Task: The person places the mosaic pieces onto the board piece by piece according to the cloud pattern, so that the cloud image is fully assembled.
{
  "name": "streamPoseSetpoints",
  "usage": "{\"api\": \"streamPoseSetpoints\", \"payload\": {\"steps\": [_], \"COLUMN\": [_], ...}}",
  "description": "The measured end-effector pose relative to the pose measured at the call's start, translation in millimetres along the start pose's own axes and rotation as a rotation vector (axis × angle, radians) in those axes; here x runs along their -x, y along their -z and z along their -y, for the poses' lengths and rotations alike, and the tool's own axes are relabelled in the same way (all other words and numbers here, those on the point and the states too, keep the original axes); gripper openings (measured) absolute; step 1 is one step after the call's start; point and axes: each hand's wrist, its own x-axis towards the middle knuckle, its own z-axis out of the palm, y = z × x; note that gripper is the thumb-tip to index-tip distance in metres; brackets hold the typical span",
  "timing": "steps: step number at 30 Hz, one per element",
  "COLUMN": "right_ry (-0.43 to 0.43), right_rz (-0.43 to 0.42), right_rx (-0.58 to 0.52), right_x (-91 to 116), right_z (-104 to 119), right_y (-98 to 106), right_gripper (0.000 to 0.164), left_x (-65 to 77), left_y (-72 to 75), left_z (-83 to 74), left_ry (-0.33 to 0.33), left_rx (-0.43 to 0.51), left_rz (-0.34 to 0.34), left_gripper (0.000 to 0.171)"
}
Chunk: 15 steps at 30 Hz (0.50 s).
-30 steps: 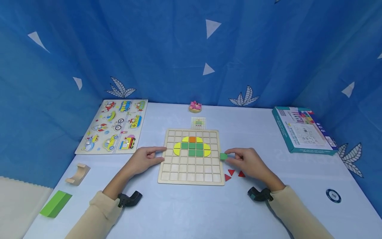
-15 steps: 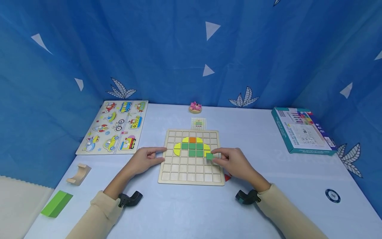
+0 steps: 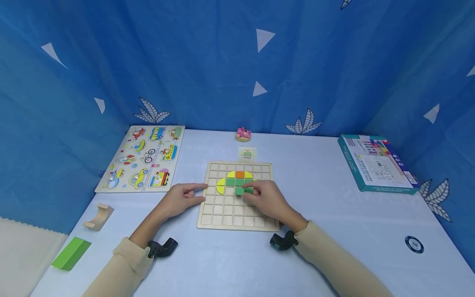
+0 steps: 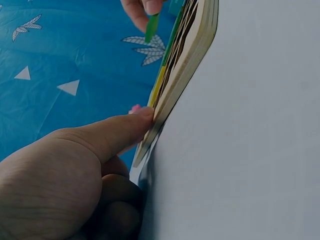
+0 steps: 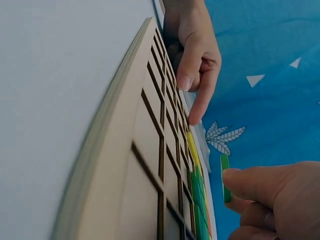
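A wooden grid board (image 3: 237, 228) lies on the table, with yellow quarter-round, orange and green tiles set in its upper middle. My left hand (image 3: 179, 199) touches the board's left edge with extended thumb and index finger. Its other fingers are curled under in the left wrist view. Between thumb and index finger, my right hand (image 3: 269, 199) pinches a green square tile (image 5: 225, 162), held just above the grid; the hand covers the board's right part. A small pattern card (image 3: 247, 154) lies behind the board. The red triangles are almost wholly hidden by my right forearm.
At the back left lies a vehicle puzzle board (image 3: 142, 163). A pink figurine (image 3: 243, 133) stands behind the card, a teal box (image 3: 378, 165) at the right. A wooden arch (image 3: 99, 217), a green block (image 3: 71, 253) and a round chip (image 3: 414, 244) lie nearer the sides.
My right hand has carried the green tile leftward from beside the board's right edge to over its middle, and the forearm now covers the red triangles. My left hand stays put.
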Motion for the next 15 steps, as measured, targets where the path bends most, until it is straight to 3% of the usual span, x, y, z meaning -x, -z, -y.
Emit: {"api": "streamPoseSetpoints", "payload": {"steps": [6, 15], "right_ry": [0.063, 0.042], "right_rz": [-0.001, -0.038], "right_rx": [0.039, 0.127], "right_x": [-11.7, -17.8], "right_z": [5.5, 7.9], "right_y": [-12.1, -28.3], "right_gripper": [0.026, 0.025], "left_x": [-0.7, -0.7], "left_y": [-1.9, 0.0], "left_z": [1.4, 0.3], "left_ry": [0.007, 0.003], "left_rx": [-0.004, -0.004], "left_rz": [0.001, 0.003], "left_gripper": [0.042, 0.041]}}
